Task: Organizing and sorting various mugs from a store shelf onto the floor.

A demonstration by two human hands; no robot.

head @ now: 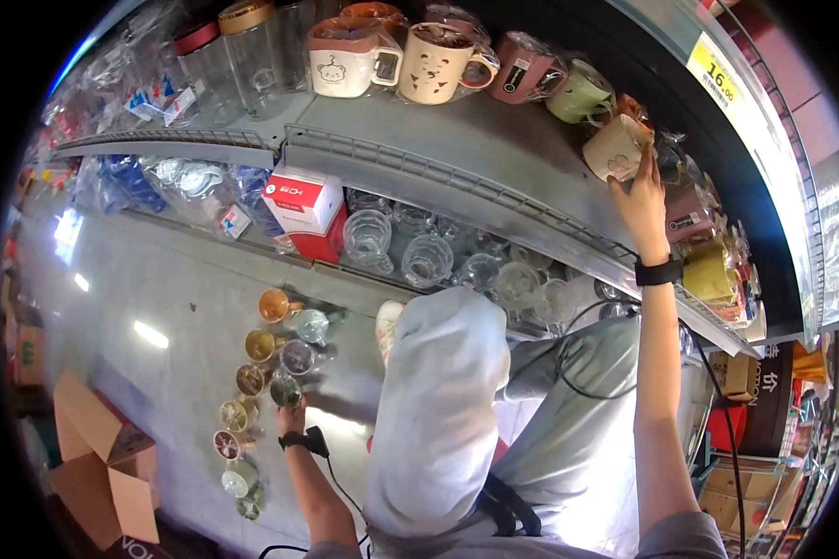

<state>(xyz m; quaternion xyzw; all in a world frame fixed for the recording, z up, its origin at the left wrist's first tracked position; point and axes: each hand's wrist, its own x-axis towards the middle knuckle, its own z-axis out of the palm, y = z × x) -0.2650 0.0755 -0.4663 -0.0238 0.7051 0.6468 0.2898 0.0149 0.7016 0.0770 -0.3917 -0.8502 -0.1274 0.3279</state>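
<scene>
On the floor at the left, my left hand [293, 418] grips a dark green mug [285, 389] in clear wrap. Beside it stand other wrapped mugs in two rough rows, among them a purple mug [297, 357], a brown mug [251, 379] and a pale blue mug [312, 326]. My right hand [640, 199] reaches up to the shelf, thumb and fingers around a cream mug [610, 155], which looks tilted. Close to that hand are a green mug [579, 92] and a mauve mug [689, 213], both wrapped.
A wire-railed shelf edge [461, 178] runs across, above glass mugs [428, 260] and a red-and-white box [306, 209]. An opened cardboard box [105, 461] lies at lower left. A black cable [723, 391] hangs by my right arm. Lidded glass jars [252, 63] stand upper left.
</scene>
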